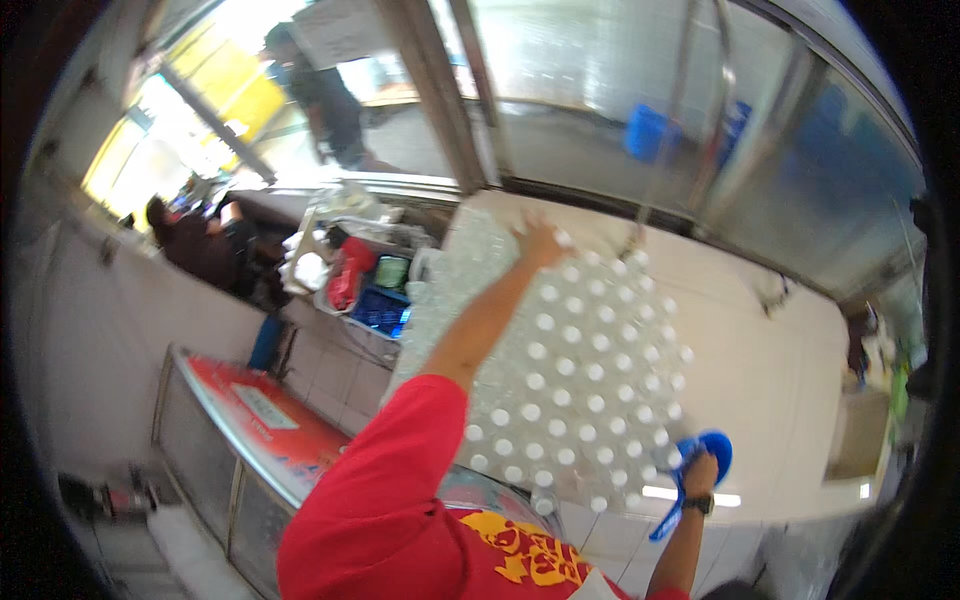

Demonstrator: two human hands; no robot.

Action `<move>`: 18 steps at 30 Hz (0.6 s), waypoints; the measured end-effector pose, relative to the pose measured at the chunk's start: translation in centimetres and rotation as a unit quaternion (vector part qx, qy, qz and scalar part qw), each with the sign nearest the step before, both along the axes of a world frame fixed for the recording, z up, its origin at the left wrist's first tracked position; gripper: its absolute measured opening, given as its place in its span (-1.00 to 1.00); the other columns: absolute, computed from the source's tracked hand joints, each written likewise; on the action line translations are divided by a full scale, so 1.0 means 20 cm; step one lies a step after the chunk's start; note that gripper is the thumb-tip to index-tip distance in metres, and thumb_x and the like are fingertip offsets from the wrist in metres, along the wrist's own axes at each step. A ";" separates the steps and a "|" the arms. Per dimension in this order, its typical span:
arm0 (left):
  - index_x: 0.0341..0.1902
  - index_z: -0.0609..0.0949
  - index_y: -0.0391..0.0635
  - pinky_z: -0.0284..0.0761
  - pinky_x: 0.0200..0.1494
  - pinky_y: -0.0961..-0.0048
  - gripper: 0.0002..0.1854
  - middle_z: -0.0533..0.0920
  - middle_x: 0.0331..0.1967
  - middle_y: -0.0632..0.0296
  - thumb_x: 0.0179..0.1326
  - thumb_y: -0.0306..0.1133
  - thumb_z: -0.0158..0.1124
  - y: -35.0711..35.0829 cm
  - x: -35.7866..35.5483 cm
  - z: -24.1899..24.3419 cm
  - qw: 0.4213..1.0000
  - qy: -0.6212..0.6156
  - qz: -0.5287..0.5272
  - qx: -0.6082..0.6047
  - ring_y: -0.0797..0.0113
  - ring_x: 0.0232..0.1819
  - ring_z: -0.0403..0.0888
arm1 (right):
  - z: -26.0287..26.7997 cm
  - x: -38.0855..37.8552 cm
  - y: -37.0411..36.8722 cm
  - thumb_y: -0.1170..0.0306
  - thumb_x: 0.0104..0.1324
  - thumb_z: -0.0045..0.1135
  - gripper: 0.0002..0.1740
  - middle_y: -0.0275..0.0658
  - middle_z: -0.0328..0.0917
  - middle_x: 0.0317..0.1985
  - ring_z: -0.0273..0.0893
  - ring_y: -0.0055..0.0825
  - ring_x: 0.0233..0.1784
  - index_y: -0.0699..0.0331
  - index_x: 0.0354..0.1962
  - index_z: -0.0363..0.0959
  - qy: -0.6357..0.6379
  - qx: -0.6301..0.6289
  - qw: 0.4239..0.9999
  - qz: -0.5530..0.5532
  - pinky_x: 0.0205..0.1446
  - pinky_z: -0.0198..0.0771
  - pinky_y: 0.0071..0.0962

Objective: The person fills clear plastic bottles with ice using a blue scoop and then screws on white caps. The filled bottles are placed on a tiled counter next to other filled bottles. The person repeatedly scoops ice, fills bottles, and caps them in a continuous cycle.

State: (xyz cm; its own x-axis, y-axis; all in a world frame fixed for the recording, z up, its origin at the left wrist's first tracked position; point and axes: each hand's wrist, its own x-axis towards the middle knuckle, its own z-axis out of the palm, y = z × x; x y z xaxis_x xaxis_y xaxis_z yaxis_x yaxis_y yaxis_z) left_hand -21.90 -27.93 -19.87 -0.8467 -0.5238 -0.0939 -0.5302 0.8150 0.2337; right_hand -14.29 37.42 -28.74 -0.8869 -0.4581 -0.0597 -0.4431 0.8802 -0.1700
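My left hand [541, 241] reaches over the far part of a crowd of clear bottles, its fingers spread. A white cap [562, 238] shows at its edge; I cannot tell whether the hand touches it. Many bottles on the right of the group have white caps [571, 334]. Those on the left, the clear bottles [474, 244], show no white caps. They stand packed together on a pale table [757, 375]. Near the table's front edge, my right hand [701, 474] grips a blue plastic object [716, 448] with a rounded end and a long strip hanging down; its exact kind is unclear.
Left of the bottles are a blue basket [381, 309] and a red item [349, 274]. A red-topped chest cabinet [262, 420] stands at lower left. Window frames [592, 199] border the table's far side. One person [322, 97] is outside; another [202, 240] sits at left.
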 end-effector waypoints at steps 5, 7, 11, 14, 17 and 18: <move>0.25 0.68 0.01 -0.11 0.47 -0.55 -0.12 0.33 0.50 -0.11 0.00 0.42 0.38 0.01 0.07 -0.04 0.999 0.008 -0.035 0.002 -0.38 0.60 0.00 | 0.01 -0.02 -0.01 0.39 0.15 0.29 -0.82 0.03 0.63 -0.43 0.61 0.10 -0.28 0.28 -0.30 0.57 -0.015 -0.085 0.996 -0.014 -0.20 0.48 0.03; 0.19 0.69 -0.07 0.02 0.47 -0.37 -0.17 0.40 0.42 -0.09 0.00 0.34 0.42 -0.04 0.10 0.02 1.000 0.008 -0.017 0.012 -0.26 0.53 0.16 | 0.04 -0.03 -0.02 0.41 0.13 0.30 -0.83 0.04 0.62 -0.45 0.61 0.11 -0.30 0.29 -0.32 0.56 -0.019 -0.067 0.997 -0.024 -0.22 0.48 0.02; 0.05 0.71 -0.17 0.22 0.40 -0.10 -0.32 0.49 0.27 -0.04 -0.03 0.11 0.52 -0.20 0.18 0.03 0.991 0.119 -0.041 0.055 -0.03 0.38 0.37 | 0.09 -0.06 -0.02 0.46 0.09 0.33 -0.84 0.05 0.60 -0.50 0.61 0.11 -0.34 0.30 -0.35 0.55 -0.004 -0.068 0.997 -0.025 -0.26 0.48 -0.02; 0.07 0.69 -0.13 0.29 0.33 -0.08 -0.45 0.55 0.17 0.05 0.01 -0.10 0.52 -0.28 0.22 -0.08 0.987 0.128 -0.099 -0.025 0.01 0.33 0.41 | 0.17 -0.08 -0.02 0.47 0.02 0.38 -0.78 0.05 0.59 -0.50 0.62 0.11 -0.32 0.30 -0.37 0.51 -0.034 -0.085 0.994 -0.061 -0.24 0.48 -0.02; 0.06 0.70 -0.07 0.30 0.31 -0.10 -0.49 0.55 0.12 0.10 0.00 -0.19 0.56 -0.32 0.22 -0.15 0.977 0.177 -0.120 -0.007 0.04 0.30 0.43 | 0.31 -0.10 -0.03 0.47 -0.10 0.49 -0.61 0.01 0.60 -0.41 0.63 0.05 -0.21 0.30 -0.30 0.49 -0.081 -0.076 0.985 -0.130 -0.15 0.51 -0.04; 0.05 0.70 -0.06 0.31 0.30 -0.09 -0.51 0.54 0.11 0.12 0.00 -0.21 0.57 -0.32 0.23 -0.14 0.977 0.174 -0.122 0.004 0.05 0.29 0.44 | 0.36 -0.09 -0.04 0.48 -0.08 0.48 -0.60 -0.03 0.58 -0.42 0.61 0.00 -0.28 0.30 -0.26 0.52 -0.057 -0.110 0.985 -0.120 -0.18 0.50 -0.06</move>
